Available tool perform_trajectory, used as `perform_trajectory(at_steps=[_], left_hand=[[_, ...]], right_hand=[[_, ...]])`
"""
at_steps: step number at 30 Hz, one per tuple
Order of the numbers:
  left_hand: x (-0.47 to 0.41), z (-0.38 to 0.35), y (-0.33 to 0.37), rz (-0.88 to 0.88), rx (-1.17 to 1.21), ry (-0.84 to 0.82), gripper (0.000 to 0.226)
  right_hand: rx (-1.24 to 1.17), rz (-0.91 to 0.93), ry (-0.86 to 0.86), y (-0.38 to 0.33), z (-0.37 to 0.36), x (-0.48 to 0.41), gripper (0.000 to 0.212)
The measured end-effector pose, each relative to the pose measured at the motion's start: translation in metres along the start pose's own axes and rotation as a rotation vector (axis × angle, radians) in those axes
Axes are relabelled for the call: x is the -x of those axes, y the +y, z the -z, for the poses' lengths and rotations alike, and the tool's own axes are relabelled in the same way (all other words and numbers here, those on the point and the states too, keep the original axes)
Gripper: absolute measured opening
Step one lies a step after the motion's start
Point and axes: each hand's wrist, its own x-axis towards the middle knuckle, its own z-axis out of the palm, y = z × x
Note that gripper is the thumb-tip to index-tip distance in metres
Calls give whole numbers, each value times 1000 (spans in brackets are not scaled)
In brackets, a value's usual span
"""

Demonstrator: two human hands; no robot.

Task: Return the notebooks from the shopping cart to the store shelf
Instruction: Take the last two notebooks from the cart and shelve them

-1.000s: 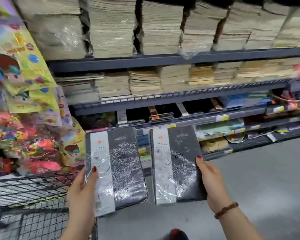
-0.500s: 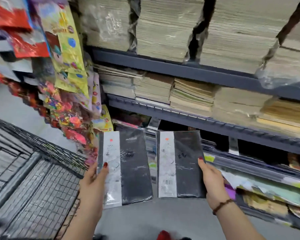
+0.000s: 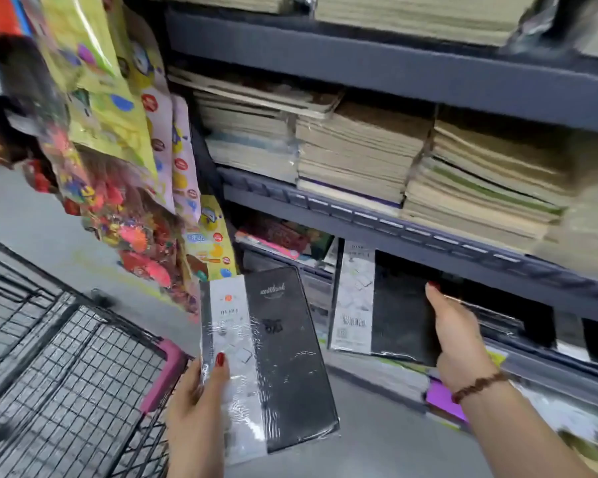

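Observation:
My left hand [image 3: 195,405] grips the lower left edge of a black shrink-wrapped notebook [image 3: 283,357] with a white paper band, held upright in front of me over the aisle floor. My right hand [image 3: 458,336] holds a second black notebook [image 3: 390,305] by its right edge. That one is pushed forward under the dark grey shelf rail [image 3: 428,243], its top at the opening of the low shelf bay. The black wire shopping cart [image 3: 66,367] sits at lower left, with a pink corner guard.
Stacks of tan exercise books [image 3: 359,150] fill the shelves above. Colourful packets [image 3: 118,139] hang at the left beside the shelf upright. More dark notebooks lie in the low bay at far right. Grey floor lies below.
I have come closer to the shelf. My right hand has carried its notebook forward and up into the low bay; my left hand keeps its notebook back, slightly tilted.

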Motion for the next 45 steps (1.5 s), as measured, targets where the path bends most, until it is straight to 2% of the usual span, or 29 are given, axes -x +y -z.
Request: perform_trajectory(at_steps=[3,7,10,12,13,16,17,18,21,22,23,26,30,34,38,45], left_hand=[[-12,-8,-3,-19,37,1,11],[-27,-12,-12,-43,30,3,11],[-38,-12,-17,-51,6,-28,16],[-49,-11,-25,-72,-19,-72,18],[-53,-10,-29,-81,-23,-85,19],[-57,-11,-38,-93,7,-97,27],[-57,-11,-40,-88,18,-94,28],[-55,-12,-39,-76,25,-88,28],[-60,-13,-43,-60,75,-93,24],[-62,-14,-42,-59,97,-93,23],[-64,-14,-42,-53,108,-100,19],[-65,-16,-41,-30,154,-122,18],[-70,-18,-41,-8,191,-143,26],[-73,-19,-42,11,233,-150,30],[-78,-20,-44,15,241,-170,33],[-83,-20,-46,11,204,-174,32]], right_hand=[[-21,26,54,5,-14,-13,63],[-67,15,88,13,-29,-30,59],[-36,67,114,13,-39,-35,69],[-49,67,65,17,-42,-37,75],[-54,52,16,18,-41,-36,73],[-44,100,-143,22,-36,-30,34],[3,134,-176,22,-34,-27,35],[66,174,-185,25,-33,-27,48],[312,300,-76,32,-34,-13,119],[396,335,-55,33,-36,-8,130],[501,368,-60,35,-36,-2,131],[733,517,-43,45,-34,10,103],[857,751,157,62,-33,11,75],[913,981,157,68,-37,5,51],[946,1005,132,60,-45,-4,40],[1023,939,121,31,-56,-28,39]])
